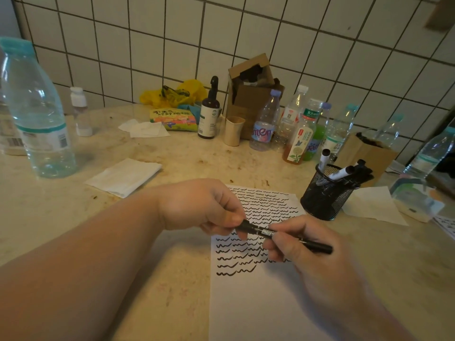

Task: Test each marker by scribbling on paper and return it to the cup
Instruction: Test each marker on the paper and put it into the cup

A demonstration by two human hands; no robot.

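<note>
A black marker [317, 246] lies level between both hands, just above the white paper [256, 301]. My left hand [204, 205] pinches its left end, where the cap sits. My right hand [295, 244] grips the barrel's middle, and the right end sticks out past my fingers. The paper's upper half is filled with rows of black wavy scribbles [236, 262]. A black mesh cup [325, 195] stands just beyond the paper's far right corner, holding several markers [344, 172].
A large clear water bottle [41, 114] stands at the far left. Folded tissues [125, 177] lie on the beige counter [172, 279]. Several bottles [298, 141], a beige cup [234, 130] and cardboard boxes [251, 92] line the tiled wall. More tissue [374, 205] lies right of the mesh cup.
</note>
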